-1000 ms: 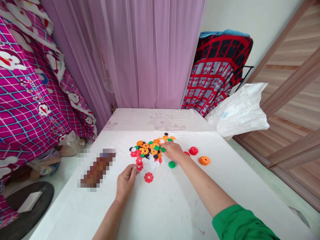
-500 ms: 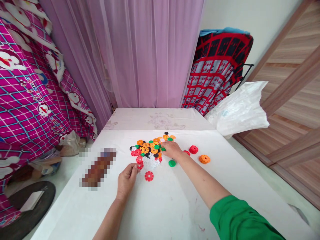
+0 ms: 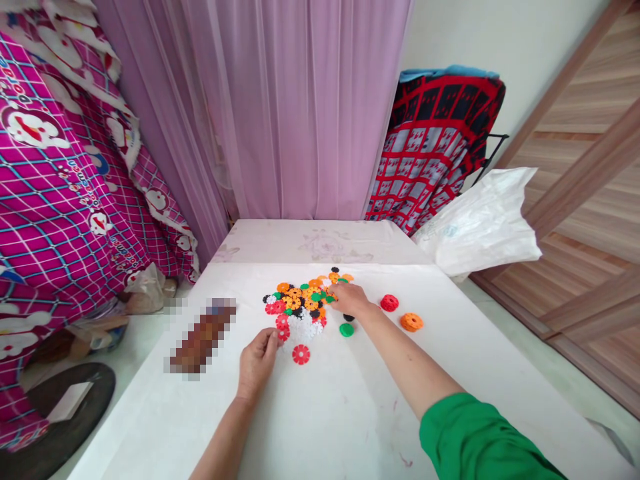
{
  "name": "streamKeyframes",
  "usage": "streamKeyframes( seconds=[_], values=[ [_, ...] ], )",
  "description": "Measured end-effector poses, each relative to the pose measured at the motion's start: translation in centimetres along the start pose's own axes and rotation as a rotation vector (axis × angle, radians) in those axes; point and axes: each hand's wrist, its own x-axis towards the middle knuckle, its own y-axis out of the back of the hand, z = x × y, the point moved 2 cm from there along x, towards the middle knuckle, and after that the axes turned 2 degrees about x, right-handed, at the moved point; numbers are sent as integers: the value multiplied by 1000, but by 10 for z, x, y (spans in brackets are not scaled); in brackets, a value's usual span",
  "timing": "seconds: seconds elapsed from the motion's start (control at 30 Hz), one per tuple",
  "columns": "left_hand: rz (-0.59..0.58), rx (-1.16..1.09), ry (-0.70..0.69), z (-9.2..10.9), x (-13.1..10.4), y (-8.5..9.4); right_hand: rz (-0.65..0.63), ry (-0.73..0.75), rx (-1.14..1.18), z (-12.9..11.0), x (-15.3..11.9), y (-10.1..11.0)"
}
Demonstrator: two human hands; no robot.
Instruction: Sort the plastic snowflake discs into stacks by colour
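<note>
white table [image 3: 320, 427], colourful discs [image 3: 295, 297] on it

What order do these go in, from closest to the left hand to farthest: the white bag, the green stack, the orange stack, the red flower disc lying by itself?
1. Red flower disc, just right of the left hand
2. Green stack, farther right, past the disc
3. Orange stack, toward the table's right side
4. White bag, beyond the table's right edge

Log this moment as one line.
left hand: by red discs at pile's near edge | right hand: at pile's right side | set apart: green, red, orange stacks
</note>
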Motion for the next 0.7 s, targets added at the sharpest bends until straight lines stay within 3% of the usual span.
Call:
streamKeyframes(
  seconds=[0.43, 0.7],
  values=[
    [9, -14, -13, 0, 1, 0, -26, 12, 26, -5, -2, 10],
    [-3, -3, -23, -2, 1, 0, -2, 4, 185, 14, -67, 17]
  ],
)
